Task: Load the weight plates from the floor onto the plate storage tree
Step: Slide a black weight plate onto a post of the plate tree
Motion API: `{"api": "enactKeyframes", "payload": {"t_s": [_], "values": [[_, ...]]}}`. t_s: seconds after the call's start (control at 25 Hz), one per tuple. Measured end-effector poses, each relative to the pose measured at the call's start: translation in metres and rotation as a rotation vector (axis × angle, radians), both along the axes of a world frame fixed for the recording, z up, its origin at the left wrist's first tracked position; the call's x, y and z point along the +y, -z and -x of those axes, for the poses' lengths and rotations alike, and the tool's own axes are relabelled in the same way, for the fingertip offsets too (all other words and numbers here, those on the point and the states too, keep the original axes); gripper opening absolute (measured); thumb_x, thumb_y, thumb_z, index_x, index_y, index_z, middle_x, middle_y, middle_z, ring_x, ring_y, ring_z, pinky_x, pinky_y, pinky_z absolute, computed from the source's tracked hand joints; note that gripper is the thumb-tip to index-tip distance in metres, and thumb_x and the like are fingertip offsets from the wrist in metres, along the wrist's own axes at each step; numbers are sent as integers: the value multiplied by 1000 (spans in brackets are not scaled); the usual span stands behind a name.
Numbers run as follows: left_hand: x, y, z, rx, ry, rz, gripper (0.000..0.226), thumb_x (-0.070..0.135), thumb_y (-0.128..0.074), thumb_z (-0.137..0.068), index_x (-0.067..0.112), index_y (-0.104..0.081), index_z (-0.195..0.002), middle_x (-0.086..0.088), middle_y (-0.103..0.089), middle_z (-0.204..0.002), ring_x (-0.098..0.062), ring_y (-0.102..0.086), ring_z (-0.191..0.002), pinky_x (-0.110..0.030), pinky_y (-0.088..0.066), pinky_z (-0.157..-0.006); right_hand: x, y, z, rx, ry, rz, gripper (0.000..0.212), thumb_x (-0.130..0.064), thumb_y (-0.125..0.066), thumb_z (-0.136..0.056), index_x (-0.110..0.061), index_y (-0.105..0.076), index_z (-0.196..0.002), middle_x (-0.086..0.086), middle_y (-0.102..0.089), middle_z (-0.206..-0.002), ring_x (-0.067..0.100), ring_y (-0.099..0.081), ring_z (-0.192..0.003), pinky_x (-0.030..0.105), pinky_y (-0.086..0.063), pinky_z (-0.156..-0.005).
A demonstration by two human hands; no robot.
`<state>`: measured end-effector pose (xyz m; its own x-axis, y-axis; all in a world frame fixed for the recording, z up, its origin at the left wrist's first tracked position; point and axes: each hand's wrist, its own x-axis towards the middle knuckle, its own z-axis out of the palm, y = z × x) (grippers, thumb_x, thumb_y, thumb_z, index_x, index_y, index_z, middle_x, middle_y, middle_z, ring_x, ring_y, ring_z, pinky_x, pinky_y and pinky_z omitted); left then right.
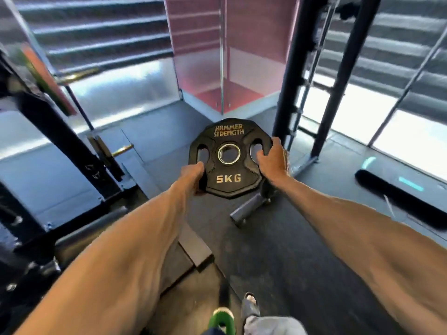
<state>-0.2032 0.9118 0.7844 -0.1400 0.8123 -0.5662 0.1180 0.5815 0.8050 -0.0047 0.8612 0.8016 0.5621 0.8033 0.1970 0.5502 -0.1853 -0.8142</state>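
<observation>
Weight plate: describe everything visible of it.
The weight plate is black, many-sided, rubbery-looking, with gold lettering HAMMER STRENGTH and 5KG, a metal-ringed centre hole and two grip slots. It is held off the floor, face toward the camera. The left hand grips its left slot, the right hand its right.

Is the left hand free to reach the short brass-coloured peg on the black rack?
Probably not yet: the left hand grips the black many-sided 5 KG plate, shared with the right hand. Nothing blocks the way to the brass-coloured peg.
</observation>
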Motion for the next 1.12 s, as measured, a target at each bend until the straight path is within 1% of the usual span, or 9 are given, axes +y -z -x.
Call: {"api": "enactKeyframes", "payload": {"t_s": [0.08,0.16,0.24,0.4,0.52,0.72,0.84,0.96,1.12], "values": [[49,-40,-6,11,-38,-120,39,29,-60,-86,6,-56,-117,-14,-67,-110,-36,-67,-90,-47,-60,-58,55,-29,-9,27,-39,-91,32,-18,-57,-87,-14,-55,-118,10,-69,-105,33,-64,-98,34,-48,-78],[105,-70,-14,75,-99,-253,55,38,-62,-80,2,-57,-120,-18,-66,-118,-40,-64,-103,-53,-57,-83,115,-58,-20,59,-86,-200,33,-17,-58,-85,-15,-56,-118,10,-69,-106,35,-63,-99,38,-52,-81],[169,-103,-26,151,-152,-371,62,43,-61,-78,-1,-58,-122,-21,-63,-123,-40,-62,-110,-50,-54,-92,181,-92,-34,75,-112,-308,33,-18,-59,-87,-14,-58,-120,10,-69,-110,35,-63,-102,39,-51,-84],[272,-180,-53,210,-196,-546,49,36,-56,-93,-3,-58,-122,-17,-63,-117,-37,-61,-109,-35,-50,-87,306,-154,-59,79,-136,-485,36,-12,-62,-86,-9,-61,-122,13,-69,-114,33,-63,-106,32,-46,-86],[343,-206,-64,249,-245,-623,43,34,-54,-94,-3,-58,-117,-18,-63,-115,-37,-61,-104,-37,-51,-88,385,-178,-70,72,-146,-550,39,-10,-60,-87,-8,-59,-126,12,-69,-118,32,-63,-108,34,-47,-90],[478,-202,-77,272,-249,-683,30,31,-50,-97,2,-57,-99,-12,-60,-94,-28,-59,-84,-32,-47,-71,524,-179,-81,44,-183,-634,43,-8,-59,-90,-7,-55,-133,12,-68,-122,32,-63,-112,36,-48,-96],[573,-190,-82,285,-214,-728,29,31,-50,-97,3,-56,-92,-12,-60,-88,-29,-62,-84,-34,-51,-70,616,-164,-86,-1,-176,-659,44,-8,-57,-92,-6,-50,-136,13,-65,-126,34,-60,-116,31,-45,-94],[692,-185,-91,291,-154,-755,31,34,-50,-96,3,-57,-95,-14,-61,-90,-32,-64,-87,-38,-56,-78,723,-156,-94,-64,-122,-662,42,-13,-53,-97,-7,-44,-138,15,-63,-128,36,-59,-116,38,-47,-93],[838,-195,-115,285,-44,-778,27,29,-50,-97,4,-54,-90,-11,-57,-87,-29,-59,-83,-38,-52,-76,851,-155,-115,-96,-17,-629,44,-22,-45,-100,-12,-35,-142,16,-60,-132,37,-58,-117,46,-50,-95]]}}
